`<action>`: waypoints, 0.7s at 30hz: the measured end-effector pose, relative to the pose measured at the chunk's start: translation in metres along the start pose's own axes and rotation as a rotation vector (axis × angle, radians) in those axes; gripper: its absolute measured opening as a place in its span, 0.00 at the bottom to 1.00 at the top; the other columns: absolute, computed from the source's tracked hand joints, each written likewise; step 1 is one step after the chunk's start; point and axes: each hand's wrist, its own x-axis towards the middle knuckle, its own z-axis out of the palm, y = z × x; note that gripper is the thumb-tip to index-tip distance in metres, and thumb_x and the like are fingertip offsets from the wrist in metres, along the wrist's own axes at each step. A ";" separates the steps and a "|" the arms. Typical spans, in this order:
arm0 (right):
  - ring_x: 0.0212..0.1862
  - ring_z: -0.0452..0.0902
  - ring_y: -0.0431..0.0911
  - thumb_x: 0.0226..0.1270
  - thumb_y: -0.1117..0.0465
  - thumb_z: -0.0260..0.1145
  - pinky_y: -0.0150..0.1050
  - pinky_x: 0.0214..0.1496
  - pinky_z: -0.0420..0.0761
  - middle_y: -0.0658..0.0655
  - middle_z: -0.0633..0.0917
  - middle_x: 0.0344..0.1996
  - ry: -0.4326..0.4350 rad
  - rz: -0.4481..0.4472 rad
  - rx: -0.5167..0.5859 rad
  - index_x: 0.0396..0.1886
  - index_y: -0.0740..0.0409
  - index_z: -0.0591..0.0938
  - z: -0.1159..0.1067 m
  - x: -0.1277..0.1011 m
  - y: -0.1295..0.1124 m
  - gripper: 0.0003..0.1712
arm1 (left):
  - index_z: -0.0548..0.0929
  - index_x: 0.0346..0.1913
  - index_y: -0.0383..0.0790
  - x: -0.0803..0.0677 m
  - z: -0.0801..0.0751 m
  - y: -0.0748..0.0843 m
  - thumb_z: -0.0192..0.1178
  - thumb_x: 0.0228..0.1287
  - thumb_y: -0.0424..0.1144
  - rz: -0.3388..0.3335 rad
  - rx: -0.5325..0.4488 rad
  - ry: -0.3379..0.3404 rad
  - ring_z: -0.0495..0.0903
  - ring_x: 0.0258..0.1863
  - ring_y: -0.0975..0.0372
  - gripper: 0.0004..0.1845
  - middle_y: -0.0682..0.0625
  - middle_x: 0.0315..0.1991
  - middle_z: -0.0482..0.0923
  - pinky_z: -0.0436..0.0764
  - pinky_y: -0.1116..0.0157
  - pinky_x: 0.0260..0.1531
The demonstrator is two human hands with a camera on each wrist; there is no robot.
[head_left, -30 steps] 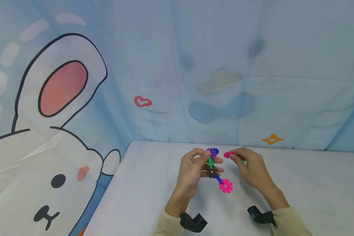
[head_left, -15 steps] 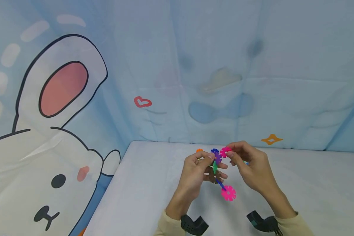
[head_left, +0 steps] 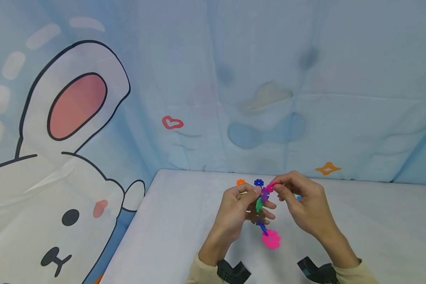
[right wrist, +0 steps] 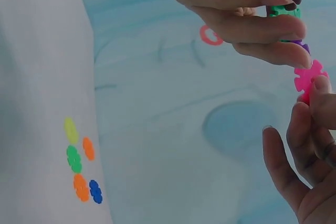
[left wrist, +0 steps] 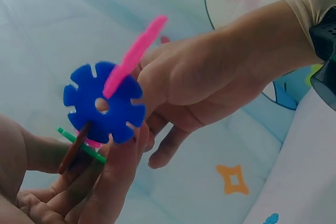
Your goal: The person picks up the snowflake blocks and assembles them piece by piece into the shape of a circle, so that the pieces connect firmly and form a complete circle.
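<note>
A cartoon rabbit (head_left: 67,157) is printed on the blue backdrop at the far left, and a pale counter (head_left: 170,228) runs from it to the right. Above the middle of the counter, a chain of plastic discs (head_left: 260,205) is held upright in the left hand (head_left: 234,209), whose fingers are curled round its middle, apparently so that the top end is kept steady and free. The chain is made of flat, notched, flower-shaped pieces slotted edge into edge: purple and green near the top, brown and blue lower down, and a pink flower (head_left: 271,239) hanging at the bottom, just above the counter. To the right, a loose pink disc (head_left: 271,186) is pinched between the thumb and fingertips of the right hand (head_left: 305,205) and is set against the top of the chain, seemingly so that its notch can be lined up. Behind the hands, a few spare discs (head_left: 258,182) in orange and blue are left lying on the far counter.
</note>
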 end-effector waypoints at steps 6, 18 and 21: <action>0.27 0.79 0.35 0.56 0.83 0.74 0.19 0.38 0.81 0.50 0.86 0.32 0.057 -0.041 -0.023 0.38 0.59 0.87 0.005 -0.001 -0.003 0.18 | 0.81 0.45 0.36 -0.001 0.002 0.000 0.59 0.80 0.40 0.003 -0.019 0.027 0.91 0.24 0.62 0.10 0.24 0.42 0.87 0.89 0.67 0.26; 0.25 0.77 0.34 0.55 0.82 0.75 0.21 0.32 0.80 0.51 0.87 0.32 0.088 -0.021 0.011 0.41 0.58 0.91 0.017 -0.004 -0.006 0.19 | 0.78 0.46 0.33 -0.002 -0.004 0.004 0.54 0.83 0.38 0.027 0.025 0.016 0.94 0.34 0.49 0.10 0.24 0.46 0.87 0.93 0.58 0.35; 0.25 0.78 0.34 0.62 0.79 0.74 0.23 0.26 0.77 0.50 0.88 0.38 0.023 0.015 0.020 0.51 0.56 0.91 0.019 -0.004 -0.009 0.21 | 0.75 0.45 0.35 -0.001 -0.014 0.008 0.51 0.83 0.36 0.004 0.053 0.038 0.93 0.39 0.41 0.07 0.26 0.46 0.88 0.93 0.54 0.39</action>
